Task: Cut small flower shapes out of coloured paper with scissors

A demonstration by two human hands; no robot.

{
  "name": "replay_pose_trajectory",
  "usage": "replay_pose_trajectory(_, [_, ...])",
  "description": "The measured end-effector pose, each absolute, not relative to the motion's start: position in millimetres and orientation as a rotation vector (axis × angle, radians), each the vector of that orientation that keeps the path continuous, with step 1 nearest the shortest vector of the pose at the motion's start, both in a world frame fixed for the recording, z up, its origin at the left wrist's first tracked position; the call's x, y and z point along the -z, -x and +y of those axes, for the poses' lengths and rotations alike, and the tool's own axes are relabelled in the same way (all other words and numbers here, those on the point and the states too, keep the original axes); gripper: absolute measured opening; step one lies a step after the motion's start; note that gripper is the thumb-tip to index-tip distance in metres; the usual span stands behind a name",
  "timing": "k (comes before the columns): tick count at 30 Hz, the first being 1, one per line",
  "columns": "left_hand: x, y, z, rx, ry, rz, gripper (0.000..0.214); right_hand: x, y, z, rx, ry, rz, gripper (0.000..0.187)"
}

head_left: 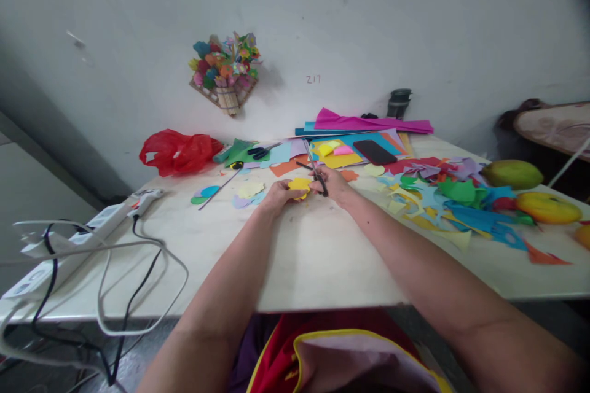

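Observation:
Above the middle of the table, my left hand (279, 195) pinches a small yellow paper cutout (299, 186) with a scalloped edge. Black-handled scissors (318, 178) are in my right hand (335, 184), their blades pointing up and away from me with the tips apart. The right fingers sit close to the cutout's right edge; whether they touch it I cannot tell. To the left of my hands lie pale yellow and lilac scalloped paper pieces (249, 192). An orange paper cutout (349, 175) rests just beyond my right hand.
Paper scraps (442, 196) and fruit (548, 207) cover the right side. A phone (374, 151) lies on coloured sheets at the back, near a second pair of scissors (260, 151). A red plastic bag (179, 150) is back left; a power strip (69, 252) with looping cables occupies the left edge.

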State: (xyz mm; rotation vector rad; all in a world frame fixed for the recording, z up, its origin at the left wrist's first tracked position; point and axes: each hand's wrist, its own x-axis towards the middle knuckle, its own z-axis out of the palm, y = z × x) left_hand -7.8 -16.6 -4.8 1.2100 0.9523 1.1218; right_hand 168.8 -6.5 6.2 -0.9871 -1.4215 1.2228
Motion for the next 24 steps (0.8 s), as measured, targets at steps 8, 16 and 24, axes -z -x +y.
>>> replay_pose_trajectory(8, [7.5, 9.5, -12.6, -1.118, -1.249, 0.879, 0.055, -2.5, -168.8, -2.6, -1.191, 0.959, -1.450, 0.037])
replay_pose_trajectory(16, [-1.9, 15.8, -16.8, -0.914, -1.465, 1.015, 0.056, -2.5, -171.1, -3.5, -1.191, 1.020, -1.432, 0.032])
replay_pose_trajectory(24, [-30.7, 25.0, -22.4, -0.571, -2.045, 1.469, 0.039, 3.8, -169.5, 0.1, -1.172, 1.073, -1.475, 0.027])
